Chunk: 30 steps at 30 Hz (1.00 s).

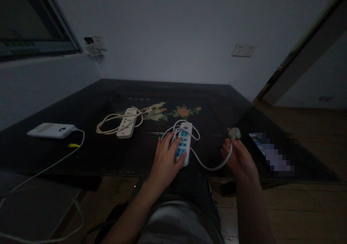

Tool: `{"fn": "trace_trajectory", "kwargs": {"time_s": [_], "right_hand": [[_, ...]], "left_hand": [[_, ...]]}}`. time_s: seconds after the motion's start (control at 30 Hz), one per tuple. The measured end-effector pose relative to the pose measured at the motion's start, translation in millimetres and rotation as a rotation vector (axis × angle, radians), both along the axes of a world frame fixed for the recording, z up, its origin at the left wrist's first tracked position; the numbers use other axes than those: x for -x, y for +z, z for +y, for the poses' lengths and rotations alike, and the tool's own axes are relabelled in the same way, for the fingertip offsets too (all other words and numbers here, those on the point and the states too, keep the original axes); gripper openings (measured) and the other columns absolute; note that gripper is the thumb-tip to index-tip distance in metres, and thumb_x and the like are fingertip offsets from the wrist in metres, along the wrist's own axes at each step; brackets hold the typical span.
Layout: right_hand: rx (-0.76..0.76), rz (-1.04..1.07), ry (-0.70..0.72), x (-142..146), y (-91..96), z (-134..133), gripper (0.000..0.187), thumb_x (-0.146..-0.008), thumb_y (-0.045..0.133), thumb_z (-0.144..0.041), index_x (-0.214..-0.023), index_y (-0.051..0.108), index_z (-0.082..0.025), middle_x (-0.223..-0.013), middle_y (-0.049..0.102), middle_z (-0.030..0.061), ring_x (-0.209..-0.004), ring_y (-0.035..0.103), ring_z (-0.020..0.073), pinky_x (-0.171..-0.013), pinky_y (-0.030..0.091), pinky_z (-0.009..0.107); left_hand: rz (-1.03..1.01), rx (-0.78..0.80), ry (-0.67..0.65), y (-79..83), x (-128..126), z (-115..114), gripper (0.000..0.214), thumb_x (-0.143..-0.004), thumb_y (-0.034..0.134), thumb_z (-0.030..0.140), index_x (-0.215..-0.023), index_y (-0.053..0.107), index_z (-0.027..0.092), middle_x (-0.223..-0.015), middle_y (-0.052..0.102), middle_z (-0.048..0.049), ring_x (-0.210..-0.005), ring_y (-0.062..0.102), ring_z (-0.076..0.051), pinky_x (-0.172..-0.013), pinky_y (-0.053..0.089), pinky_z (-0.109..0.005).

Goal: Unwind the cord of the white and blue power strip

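A white power strip with blue sockets [184, 137] lies on the dark table [114, 153] in front of me. My left hand [165, 159] rests on its near end, fingers spread over the sockets. My right hand [237, 157] is closed around the strip's white cable just below its plug [234, 132], which sticks up above my fingers. The cable [206, 164] sags in a curve between the strip and my right hand, with more of it looped at the strip's far end.
A cream power strip [127, 127] with a coiled cord lies further left. A white power bank [51, 130] with a cable sits at the table's left. A blurred flat item [271, 153] lies at the right. Wall sockets [243, 50] are behind the table.
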State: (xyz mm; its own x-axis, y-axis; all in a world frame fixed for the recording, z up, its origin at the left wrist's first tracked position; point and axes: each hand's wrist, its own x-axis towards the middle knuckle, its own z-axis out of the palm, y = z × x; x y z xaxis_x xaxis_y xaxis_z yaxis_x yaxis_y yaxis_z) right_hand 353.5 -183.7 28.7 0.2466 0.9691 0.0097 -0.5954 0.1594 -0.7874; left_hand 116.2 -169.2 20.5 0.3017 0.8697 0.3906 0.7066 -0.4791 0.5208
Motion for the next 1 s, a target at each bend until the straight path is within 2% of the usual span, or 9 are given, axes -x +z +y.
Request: {"fn": "trace_trajectory", "kwargs": {"time_s": [0.17,0.27,0.37,0.43,0.57,0.67,0.77,0.87,1.0], "right_hand": [[-0.018,-0.062,-0.026,-3,-4.3,0,0.033,-0.075,0.070,-0.024,-0.107,0.062,-0.030,-0.068,0.050,-0.0050,-0.056,0.045,0.0061,-0.049,0.038,0.017],[-0.018,-0.082,-0.062,-4,-5.0,0,0.032,-0.075,0.070,-0.023,-0.106,0.062,-0.029,-0.070,0.052,-0.0048,-0.057,0.047,0.0063,-0.050,0.039,0.017],[-0.022,-0.094,-0.103,-3,-4.8,0,0.032,-0.075,0.070,-0.021,-0.105,0.062,-0.029,-0.070,0.053,-0.0048,-0.058,0.048,0.0060,-0.050,0.039,0.016],[-0.028,-0.101,-0.113,-3,-4.7,0,0.033,-0.074,0.071,-0.020,-0.105,0.062,-0.029,-0.069,0.052,-0.0052,-0.057,0.048,0.0056,-0.049,0.039,0.015],[0.001,-0.127,-0.109,-1,-3.1,-1,0.035,-0.072,0.072,-0.022,-0.105,0.061,-0.029,-0.068,0.052,-0.0054,-0.055,0.047,0.0049,-0.049,0.040,0.015],[0.040,-0.161,-0.116,1,-1.1,-3,0.040,-0.070,0.075,-0.024,-0.107,0.061,-0.028,-0.068,0.053,-0.0049,-0.053,0.047,0.0051,-0.046,0.039,0.014],[0.080,-0.193,-0.111,1,-0.7,-3,0.046,-0.066,0.077,-0.026,-0.109,0.060,-0.027,-0.067,0.054,-0.0046,-0.051,0.046,0.0054,-0.041,0.036,0.013],[0.119,-0.216,-0.104,-1,-2.6,-2,0.050,-0.064,0.078,-0.027,-0.110,0.058,-0.027,-0.066,0.056,-0.0041,-0.050,0.047,0.0055,-0.038,0.032,0.012],[0.117,-0.247,-0.127,-9,-6.6,2,0.051,-0.063,0.079,-0.027,-0.110,0.058,-0.027,-0.066,0.057,-0.0038,-0.049,0.048,0.0060,-0.034,0.027,0.012]], "left_hand": [[-0.078,-0.036,0.030,5.4,16,2,0.040,-0.089,0.051,0.030,-0.128,0.052,0.023,-0.144,0.043,-0.0098,-0.135,0.037,-0.026,-0.115,0.021,-0.053],[-0.167,-0.047,0.047,16.1,28,-1,0.034,-0.089,0.050,0.028,-0.122,0.057,0.021,-0.135,0.051,-0.0095,-0.127,0.046,-0.023,-0.111,0.033,-0.046],[-0.258,-0.027,-0.002,26.1,29,-9,0.028,-0.090,0.049,0.024,-0.115,0.060,0.019,-0.118,0.062,-0.0083,-0.113,0.057,-0.019,-0.100,0.045,-0.036],[-0.272,-0.011,-0.074,26.3,20,-15,0.027,-0.090,0.048,0.022,-0.114,0.060,0.019,-0.113,0.064,-0.0076,-0.108,0.059,-0.018,-0.096,0.047,-0.034],[-0.146,-0.003,-0.172,6.4,-9,-16,0.035,-0.087,0.051,0.021,-0.122,0.057,0.020,-0.131,0.054,-0.0104,-0.125,0.048,-0.023,-0.105,0.041,-0.040],[-0.035,0.029,-0.117,-14.4,-25,-8,0.049,-0.085,0.055,0.022,-0.133,0.049,0.017,-0.145,0.040,-0.0144,-0.135,0.036,-0.030,-0.109,0.036,-0.047],[-0.009,0.078,-0.059,-26.2,-28,1,0.057,-0.082,0.057,0.022,-0.138,0.044,0.020,-0.152,0.031,-0.0135,-0.134,0.038,-0.032,-0.107,0.038,-0.048],[-0.105,0.104,-0.043,-28.2,-24,6,0.053,-0.082,0.055,0.018,-0.134,0.048,0.020,-0.149,0.037,-0.0111,-0.132,0.042,-0.028,-0.108,0.038,-0.043],[-0.301,0.100,-0.088,-26.7,-15,8,0.048,-0.080,0.054,0.013,-0.127,0.053,0.020,-0.140,0.049,-0.0088,-0.129,0.046,-0.022,-0.111,0.035,-0.039]]}}
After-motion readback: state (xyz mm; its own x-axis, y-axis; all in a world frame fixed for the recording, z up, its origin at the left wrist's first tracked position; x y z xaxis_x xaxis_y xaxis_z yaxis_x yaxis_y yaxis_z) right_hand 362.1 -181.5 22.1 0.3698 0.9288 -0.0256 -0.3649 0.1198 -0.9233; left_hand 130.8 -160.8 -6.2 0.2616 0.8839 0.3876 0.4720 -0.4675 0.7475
